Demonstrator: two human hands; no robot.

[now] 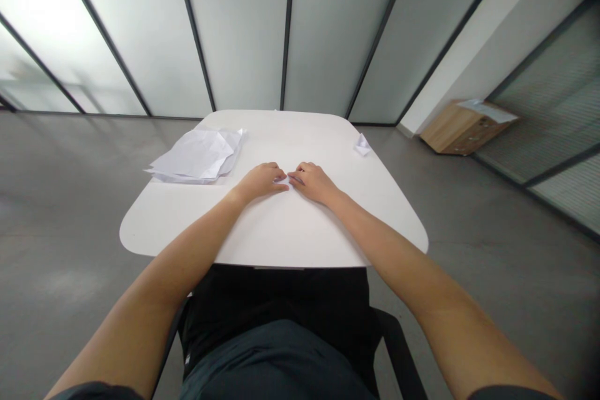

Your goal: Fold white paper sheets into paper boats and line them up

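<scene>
on the table (290,234) — left fingers (281,187), right fingers (297,185) narrowly pinch paper (284,180).

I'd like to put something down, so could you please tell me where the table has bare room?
The table is bare at the far middle, between the paper stack and the folded paper, and nearer, between the forearms. It is crowded under the stack and where the left hand and right hand handle a small paper piece.
</scene>
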